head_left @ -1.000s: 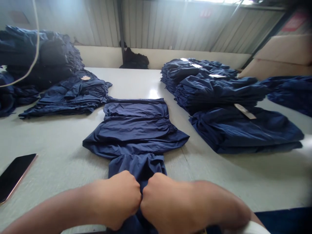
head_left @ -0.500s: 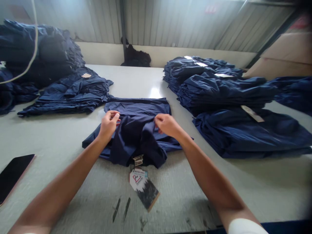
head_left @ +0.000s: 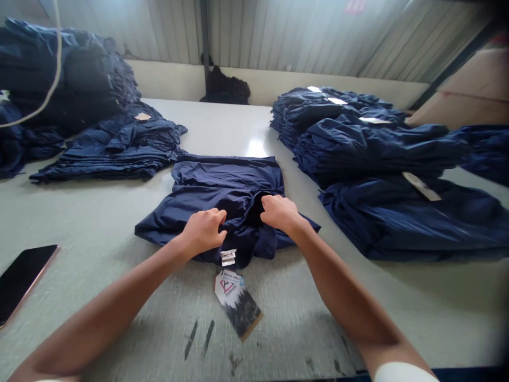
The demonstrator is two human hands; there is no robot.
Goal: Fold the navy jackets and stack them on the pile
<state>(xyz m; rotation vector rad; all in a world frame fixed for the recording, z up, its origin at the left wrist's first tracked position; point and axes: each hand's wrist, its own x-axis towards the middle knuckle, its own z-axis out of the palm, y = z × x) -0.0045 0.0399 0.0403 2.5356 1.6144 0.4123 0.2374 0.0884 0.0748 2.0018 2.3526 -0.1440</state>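
Observation:
A folded navy jacket [head_left: 227, 175] lies on the table in front of me, its loose fabric bunched near the collar end. My left hand [head_left: 204, 229] is curled on the left part of that bunch, fingers and thumb closed on the cloth. On the other side, my right hand [head_left: 279, 212] pinches a fold edge beside a dark opening in the fabric. Below the hands, a white neck label [head_left: 228, 258] shows at the near edge. A printed hang tag [head_left: 238, 305] with a dark forest picture rests on the table, attached near the label.
Stacked navy garments [head_left: 123, 146] stand at the left, with a taller pile [head_left: 67, 74] behind. More navy stacks [head_left: 413, 223] with paper slips line the right. A phone [head_left: 26, 281] lies at the left on the pale table [head_left: 119, 223]. A white cable [head_left: 59, 63] hangs at upper left.
My left hand has moved right and nearer to me, from the jacket's left side onto the bunched cloth. The right hand has shifted slightly, and the fabric beside it now gapes open.

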